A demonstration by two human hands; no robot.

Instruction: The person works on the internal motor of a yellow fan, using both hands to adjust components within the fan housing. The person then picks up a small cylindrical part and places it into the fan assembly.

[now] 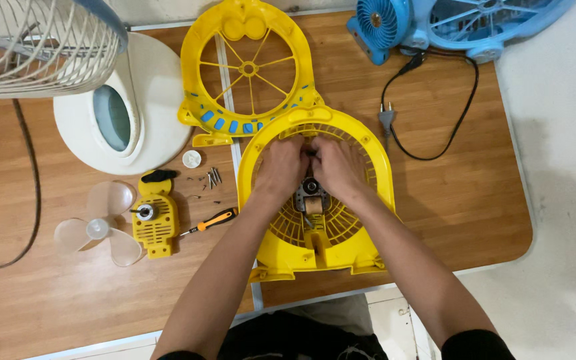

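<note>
Both hands meet at the middle of the glossy yellow plastic rear fan housing [315, 200], an arch-shaped shell with a ribbed grille face that lies flat near the front edge of the wood-grain laminate table [448, 200]. The left hand [281, 167] and the right hand [337, 167] are curled knuckles-up, fingertips pinched together on some small part at the housing's hub; what that part is stays hidden under the fingers. Just below the hands, inside the housing, sits the small metal motor [311, 190] with its bare steel core and a tan block beneath it. Touching the housing's top edge lies the matching yellow front frame [248, 67], a ring with thin spokes and a row of blue buttons along its lower curve. Left of the housing rests a short screwdriver with an orange and black handle [213, 220], and above that a loose scatter of small dark screws [209, 179] beside a round white cap [192, 159]. Further left are a blocky yellow slotted motor cover [155, 220] and a translucent three-bladed propeller [98, 227]. Beyond these, toward the table's far left, stands a smooth white rounded fan base [148, 113] under a white wire grille [35, 40]. Up and right of the housing, a black power cord with plug [428, 113] loops away from a light blue plastic fan [435, 23].
</note>
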